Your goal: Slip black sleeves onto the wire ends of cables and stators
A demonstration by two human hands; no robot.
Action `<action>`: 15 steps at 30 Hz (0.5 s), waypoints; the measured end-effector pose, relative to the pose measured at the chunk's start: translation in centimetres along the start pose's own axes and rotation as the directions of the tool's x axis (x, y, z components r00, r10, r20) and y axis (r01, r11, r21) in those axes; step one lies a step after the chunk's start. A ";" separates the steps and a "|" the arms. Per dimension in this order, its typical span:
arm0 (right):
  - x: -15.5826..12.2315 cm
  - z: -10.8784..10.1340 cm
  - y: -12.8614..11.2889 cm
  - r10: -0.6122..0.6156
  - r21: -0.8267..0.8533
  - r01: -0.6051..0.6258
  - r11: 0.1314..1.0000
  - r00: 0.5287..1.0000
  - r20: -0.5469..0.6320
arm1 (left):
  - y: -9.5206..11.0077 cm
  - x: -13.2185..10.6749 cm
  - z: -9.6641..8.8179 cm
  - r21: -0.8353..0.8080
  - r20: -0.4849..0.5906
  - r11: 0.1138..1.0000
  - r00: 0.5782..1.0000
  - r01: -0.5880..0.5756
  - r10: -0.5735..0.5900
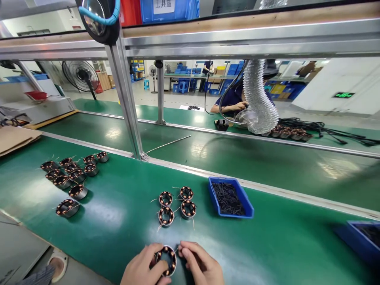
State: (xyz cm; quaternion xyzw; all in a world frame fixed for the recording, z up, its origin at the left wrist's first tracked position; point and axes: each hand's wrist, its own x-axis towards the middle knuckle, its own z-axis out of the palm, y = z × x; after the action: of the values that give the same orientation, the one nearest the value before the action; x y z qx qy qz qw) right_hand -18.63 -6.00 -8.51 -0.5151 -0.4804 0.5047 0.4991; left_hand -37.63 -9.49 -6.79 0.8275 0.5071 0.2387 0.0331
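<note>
My left hand (144, 266) grips a copper-wound motor stator (173, 264) near the front of the green bench, thumb and fingers closed over its left side. The ring's open face and copper coils are turned up toward me. Just right of that ring, my right hand (203, 264) is pinched, thumb against forefinger. What lies between those fingertips is too small to make out. Beyond my hands stand several more stators (165, 217) with thin lead wires sticking out. A blue tray (249, 211) of short black tubes (228, 199) sits farther right.
A larger group of stators (77, 192) stands at the left on the green bench (118, 229). Another blue tray (356, 237) is at the right edge. A metal post (124, 87) rises from the bench's back rail. Across it, a co-worker's hand (239, 106) is beside a flexible duct (258, 95).
</note>
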 end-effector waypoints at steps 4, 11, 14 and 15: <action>0.4 -0.6 0.0 -0.012 0.003 0.012 1.000 1.000 0.018 | 0.4 0.7 -0.4 -0.014 -0.047 1.000 0.999 -0.021 0.020; 0.5 -0.9 0.0 -0.043 -0.063 0.051 0.997 0.992 0.119 | 0.2 1.1 -0.6 -0.052 -0.065 0.998 0.997 -0.034 0.031; 0.5 -1.2 0.3 -0.030 -0.093 0.041 0.995 0.992 0.122 | 0.3 1.0 -0.6 -0.070 -0.053 0.997 0.998 -0.019 0.015; 0.5 -1.2 0.4 -0.027 -0.102 0.040 0.994 0.992 0.127 | 0.3 1.0 -0.7 -0.075 -0.050 0.997 0.999 -0.016 0.012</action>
State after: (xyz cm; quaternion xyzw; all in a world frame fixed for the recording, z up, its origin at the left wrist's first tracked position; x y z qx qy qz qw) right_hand -17.39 -5.56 -8.95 -0.4995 -0.5451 0.5019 0.4489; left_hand -37.26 -8.87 -5.74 0.8229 0.4928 0.2784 0.0498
